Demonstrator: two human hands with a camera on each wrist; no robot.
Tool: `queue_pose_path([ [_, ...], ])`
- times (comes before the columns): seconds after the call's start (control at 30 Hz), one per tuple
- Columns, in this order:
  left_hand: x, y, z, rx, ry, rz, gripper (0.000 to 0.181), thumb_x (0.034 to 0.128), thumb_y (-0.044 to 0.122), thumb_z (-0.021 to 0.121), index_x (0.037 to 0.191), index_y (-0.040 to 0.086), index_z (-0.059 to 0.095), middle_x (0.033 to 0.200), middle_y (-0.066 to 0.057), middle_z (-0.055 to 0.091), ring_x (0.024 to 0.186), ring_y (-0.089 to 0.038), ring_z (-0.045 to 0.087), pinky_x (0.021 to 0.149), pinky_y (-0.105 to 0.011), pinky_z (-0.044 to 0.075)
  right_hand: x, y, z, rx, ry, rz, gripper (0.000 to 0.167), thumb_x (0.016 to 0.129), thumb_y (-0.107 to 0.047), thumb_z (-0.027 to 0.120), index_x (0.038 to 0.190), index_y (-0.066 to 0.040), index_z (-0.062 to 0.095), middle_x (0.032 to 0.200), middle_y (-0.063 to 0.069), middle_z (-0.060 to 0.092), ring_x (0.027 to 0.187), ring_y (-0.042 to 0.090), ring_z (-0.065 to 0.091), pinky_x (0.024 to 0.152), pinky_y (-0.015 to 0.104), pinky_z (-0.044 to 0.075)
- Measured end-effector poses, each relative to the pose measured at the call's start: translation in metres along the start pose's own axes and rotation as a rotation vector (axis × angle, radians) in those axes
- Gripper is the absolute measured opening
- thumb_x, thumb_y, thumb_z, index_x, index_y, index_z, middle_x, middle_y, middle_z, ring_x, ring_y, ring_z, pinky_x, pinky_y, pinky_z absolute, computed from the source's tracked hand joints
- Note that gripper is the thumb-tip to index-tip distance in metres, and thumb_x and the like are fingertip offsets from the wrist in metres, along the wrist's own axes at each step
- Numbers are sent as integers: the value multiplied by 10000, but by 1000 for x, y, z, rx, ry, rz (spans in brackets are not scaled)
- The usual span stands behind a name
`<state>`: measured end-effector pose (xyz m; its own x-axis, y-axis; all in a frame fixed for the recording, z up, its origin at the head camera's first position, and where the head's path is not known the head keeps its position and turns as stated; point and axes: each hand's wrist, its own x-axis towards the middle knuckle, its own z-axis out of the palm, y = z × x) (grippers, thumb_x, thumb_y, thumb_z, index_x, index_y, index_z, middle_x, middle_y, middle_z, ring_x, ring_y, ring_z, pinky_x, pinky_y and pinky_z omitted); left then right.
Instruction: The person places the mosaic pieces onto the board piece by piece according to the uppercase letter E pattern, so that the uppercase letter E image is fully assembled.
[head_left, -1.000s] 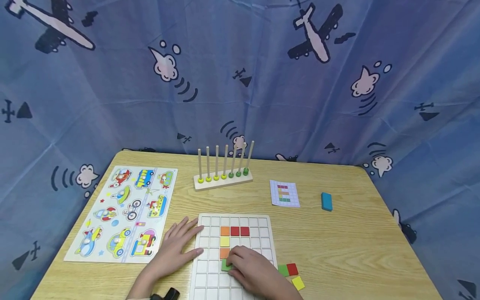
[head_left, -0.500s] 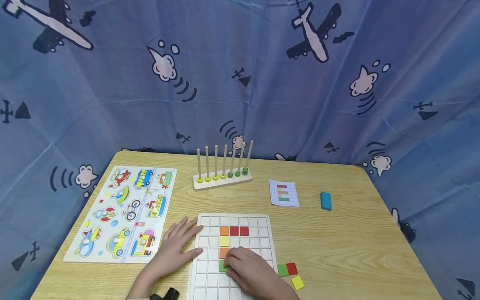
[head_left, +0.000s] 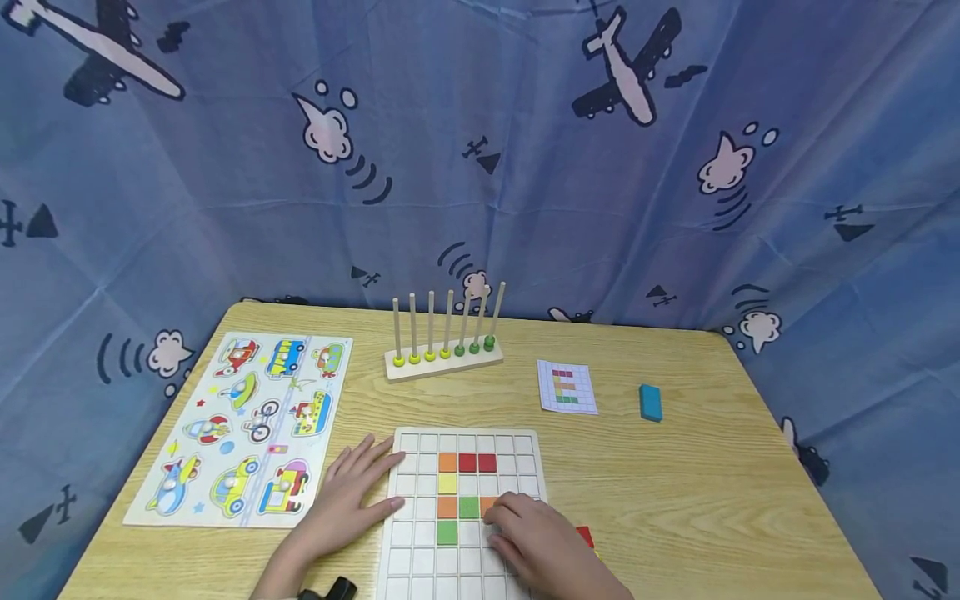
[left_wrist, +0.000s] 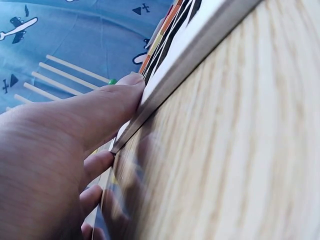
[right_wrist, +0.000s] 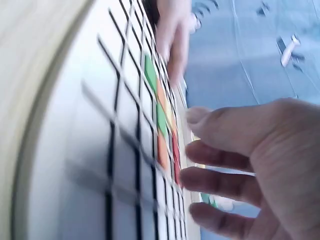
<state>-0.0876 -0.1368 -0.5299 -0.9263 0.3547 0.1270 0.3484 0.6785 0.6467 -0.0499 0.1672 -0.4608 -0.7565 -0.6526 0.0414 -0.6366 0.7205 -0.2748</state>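
A white grid board (head_left: pixel 407 533) lies at the table's front. In its squares sit an orange tile (head_left: pixel 447 462) with two red tiles (head_left: pixel 477 462) beside it, a yellow tile (head_left: pixel 447 483) below, then an orange, green and orange row, and a green tile (head_left: pixel 447 532) lowest. My left hand (head_left: pixel 352 496) rests at the board's left edge, fingers spread; in the left wrist view its thumb touches the rim. Above the board's right part hovers my right hand (head_left: pixel 540 537), loosely bent; the right wrist view shows nothing between its thumb and fingers. It partly covers the right orange tile (head_left: pixel 487 505).
A red tile (head_left: pixel 584 535) lies right of the board, a yellow one mostly hidden behind the right hand. Beyond are a pattern card (head_left: pixel 567 387), a blue block (head_left: pixel 651 402) and a peg rack (head_left: pixel 444 362). A vehicle puzzle (head_left: pixel 243 425) lies left.
My right hand has let go of the lower green tile, now lying in its square, and moved right. A green tile in the middle row has come into view. My left hand stays put.
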Motion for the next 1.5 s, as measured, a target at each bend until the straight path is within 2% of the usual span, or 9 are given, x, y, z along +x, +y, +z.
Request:
queue_pose_path([
  [0.3, 1, -1, -1, 5, -12, -7, 581, 883, 478, 630, 1408, 273, 489, 1534, 12, 354, 1456, -295, 190, 1137, -567, 58, -44, 40, -12, 24, 45, 215, 137, 895, -243, 672, 1020, -197, 640, 967, -146, 567, 831, -2, 499, 751, 251, 511],
  [0.5, 1, 0, -2, 16, 11, 19, 575, 881, 463, 638, 1400, 256, 500, 1520, -17, 380, 1440, -327, 225, 1119, -597, 84, -66, 53, -19, 180, -144, 446, 433, 814, -487, 700, 1105, -181, 605, 953, -106, 513, 751, 3, 433, 634, 215, 423],
  [0.6, 1, -1, -3, 22, 25, 25, 573, 880, 455, 644, 1397, 249, 504, 1513, -26, 390, 1432, -339, 238, 1111, -608, 95, -72, 57, -19, 244, -205, 521, 585, 754, -505, 743, 1166, -120, 585, 936, -66, 513, 725, 33, 425, 612, 215, 395],
  [0.67, 1, -1, -4, 22, 28, 24, 571, 880, 455, 644, 1395, 251, 506, 1512, -25, 392, 1432, -341, 238, 1109, -609, 95, -73, 59, -17, 270, -228, 556, 600, 765, -468, 750, 1194, -91, 568, 907, -52, 515, 718, 51, 428, 603, 219, 387],
  [0.77, 0, -1, -4, 18, 28, 18, 572, 879, 458, 642, 1395, 252, 505, 1513, -23, 390, 1436, -338, 229, 1112, -611, 90, -73, 60, -15, 269, -209, 581, 535, 799, -380, 749, 1204, -87, 559, 873, -64, 511, 717, 56, 432, 597, 223, 369],
  [0.93, 0, -1, -4, 8, 27, 16, 572, 877, 454, 646, 1394, 251, 508, 1514, -23, 390, 1437, -339, 226, 1112, -607, 85, -74, 60, -12, 149, -114, 560, 423, 817, -328, 739, 1170, -153, 586, 949, -110, 545, 776, -3, 459, 695, 232, 464],
  [1.07, 1, -1, -2, 5, 25, 17, 574, 876, 455, 649, 1395, 256, 507, 1516, -16, 387, 1437, -336, 228, 1113, -604, 86, -73, 60, -12, 101, -78, 567, 387, 815, -307, 748, 1149, -186, 595, 964, -125, 521, 789, -10, 455, 735, 237, 487],
  [1.3, 1, -1, -1, 7, 9, 0, 579, 877, 473, 641, 1399, 266, 500, 1523, 1, 375, 1446, -315, 212, 1124, -587, 77, -73, 62, -11, 112, -98, 684, 382, 794, -304, 772, 1096, -156, 593, 892, -75, 490, 745, 67, 424, 651, 236, 421],
  [1.5, 0, 0, 0, 9, 12, 1, 578, 875, 468, 644, 1396, 260, 505, 1521, -8, 379, 1443, -320, 219, 1122, -586, 78, -76, 63, -11, 126, -139, 686, 282, 818, -248, 752, 1033, -144, 601, 853, -74, 489, 721, 66, 415, 630, 239, 403],
])
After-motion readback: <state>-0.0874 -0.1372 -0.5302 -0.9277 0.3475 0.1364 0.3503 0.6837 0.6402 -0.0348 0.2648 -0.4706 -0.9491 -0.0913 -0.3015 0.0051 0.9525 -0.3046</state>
